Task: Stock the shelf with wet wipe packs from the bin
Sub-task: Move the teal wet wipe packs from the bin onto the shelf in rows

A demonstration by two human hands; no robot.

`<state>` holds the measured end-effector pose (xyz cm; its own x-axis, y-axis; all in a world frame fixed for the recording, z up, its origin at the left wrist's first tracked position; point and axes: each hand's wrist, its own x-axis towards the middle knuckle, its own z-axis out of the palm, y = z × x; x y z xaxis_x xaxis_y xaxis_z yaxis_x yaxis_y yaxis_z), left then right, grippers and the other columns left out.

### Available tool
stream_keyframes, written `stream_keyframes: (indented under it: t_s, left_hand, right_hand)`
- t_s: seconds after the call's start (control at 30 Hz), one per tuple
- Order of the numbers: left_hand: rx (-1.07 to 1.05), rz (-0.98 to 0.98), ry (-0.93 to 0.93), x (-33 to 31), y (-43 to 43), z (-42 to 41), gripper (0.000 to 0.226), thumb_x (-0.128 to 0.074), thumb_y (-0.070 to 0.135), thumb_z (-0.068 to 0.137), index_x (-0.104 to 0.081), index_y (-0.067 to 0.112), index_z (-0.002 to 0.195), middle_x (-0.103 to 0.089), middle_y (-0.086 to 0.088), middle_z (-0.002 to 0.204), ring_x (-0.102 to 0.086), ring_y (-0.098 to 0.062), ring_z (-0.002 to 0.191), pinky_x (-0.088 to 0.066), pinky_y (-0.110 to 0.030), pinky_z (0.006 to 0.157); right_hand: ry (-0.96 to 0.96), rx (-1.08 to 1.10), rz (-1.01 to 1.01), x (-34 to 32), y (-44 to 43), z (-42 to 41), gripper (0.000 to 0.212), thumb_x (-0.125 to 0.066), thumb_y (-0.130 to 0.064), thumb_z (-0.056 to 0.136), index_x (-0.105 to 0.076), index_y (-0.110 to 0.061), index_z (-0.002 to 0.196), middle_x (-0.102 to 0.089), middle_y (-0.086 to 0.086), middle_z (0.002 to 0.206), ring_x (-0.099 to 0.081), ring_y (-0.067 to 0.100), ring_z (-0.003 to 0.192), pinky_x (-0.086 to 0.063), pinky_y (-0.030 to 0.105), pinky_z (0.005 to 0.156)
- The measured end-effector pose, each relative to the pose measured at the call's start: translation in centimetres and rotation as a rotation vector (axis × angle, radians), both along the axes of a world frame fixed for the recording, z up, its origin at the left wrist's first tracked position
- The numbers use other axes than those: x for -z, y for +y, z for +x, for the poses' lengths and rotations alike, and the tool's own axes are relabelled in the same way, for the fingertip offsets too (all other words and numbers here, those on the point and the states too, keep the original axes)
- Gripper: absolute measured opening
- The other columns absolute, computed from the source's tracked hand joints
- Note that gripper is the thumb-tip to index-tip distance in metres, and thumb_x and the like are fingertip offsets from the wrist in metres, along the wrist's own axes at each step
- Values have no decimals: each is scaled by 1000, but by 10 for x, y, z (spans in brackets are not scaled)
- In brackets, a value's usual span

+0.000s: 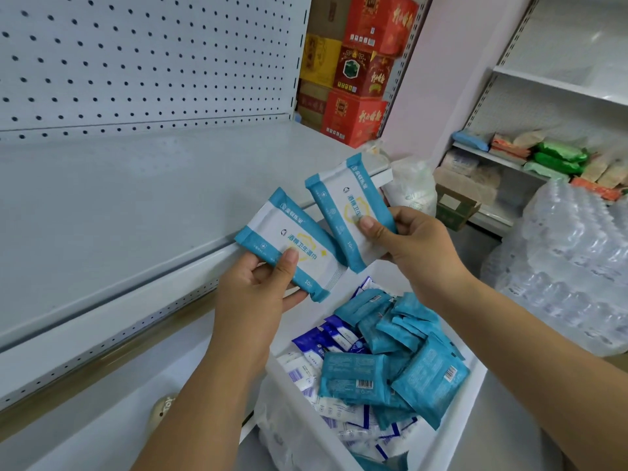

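left hand [251, 297]: grips the left pack [285, 239] at its near end, thumb pressed on the printed front, other fingers curled behind it.
left pack: white with teal edges, front side up and tilted; most of it reaches far and left out of the grip, over the front edge of the shelf [136, 205].
right hand [411, 249]: pinches the right pack [346, 205] at its right long edge, thumb on the front, fingers behind.
right pack: same print, held more steep; it reaches left and far from the thumb. its near corner is just beside the left pack; if they touch, i cannot tell.
both packs: held in the air, above the far end of the bin [455, 426].
bin: white, near and right, lower than the shelf edge.
bin content: many teal packs [373, 372] in a loose heap on the right side, some with the barcode up; dark blue and white packs [326, 338] on the left side; a clear plastic bag [272, 436] at the near left wall.
shelf: pale grey board with a pegboard back [136, 62].
far: stacked red and yellow boxes [360, 83].
right: wrapped water bottles [571, 266]; farther, another shelf with green packets [557, 158].
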<state>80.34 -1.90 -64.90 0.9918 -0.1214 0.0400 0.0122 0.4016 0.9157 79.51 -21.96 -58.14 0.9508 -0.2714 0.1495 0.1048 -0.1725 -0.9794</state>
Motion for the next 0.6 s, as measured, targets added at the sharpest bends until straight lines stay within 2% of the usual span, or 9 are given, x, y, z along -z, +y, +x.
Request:
stream_keyframes:
  t_s: [0.2,0.33,0.4,0.5,0.6]
  left_hand:
    - [-13,-43,-44,-17,14,-11,28,-65,29,93,-65,25,121,-75,-1,111,-73,-25,101,-60,-49,82]
    - [-22,-120,-44,-36,31,-15,29,-61,35,93,-64,28,121,-75,-1,112,-73,-26,100,-60,-48,80]
    - [-23,-153,-39,-49,39,-16,31,-57,38,95,-62,29,124,-75,-3,113,-73,-28,100,-59,-49,83]
    - [-63,-163,-42,-68,53,-18,31,-57,37,96,-61,26,125,-75,-3,111,-74,-28,98,-57,-52,87]
    - [-147,-135,-51,-84,81,-19,29,-60,32,96,-61,24,124,-76,-4,109,-75,-29,95,-59,-49,83]
  right_hand:
    - [-13,-71,-42,-14,19,-6,43,-77,-33,74,-69,-5,107,-78,10,100,-72,35,100,-58,47,91]
    - [-37,-136,-93,-30,44,-5,43,-80,-36,67,-71,-8,99,-78,8,95,-72,27,91,-57,46,88]
    - [-49,-175,-142,-39,59,-2,40,-81,-35,70,-72,-8,98,-78,6,92,-72,21,86,-58,42,84]
    - [-99,-223,-183,-49,87,5,22,-82,-26,78,-74,-12,94,-78,4,90,-69,11,78,-57,29,73]
    - [-141,-285,-170,-57,120,12,20,-82,-24,80,-75,-13,94,-77,5,90,-68,9,76,-55,23,66]
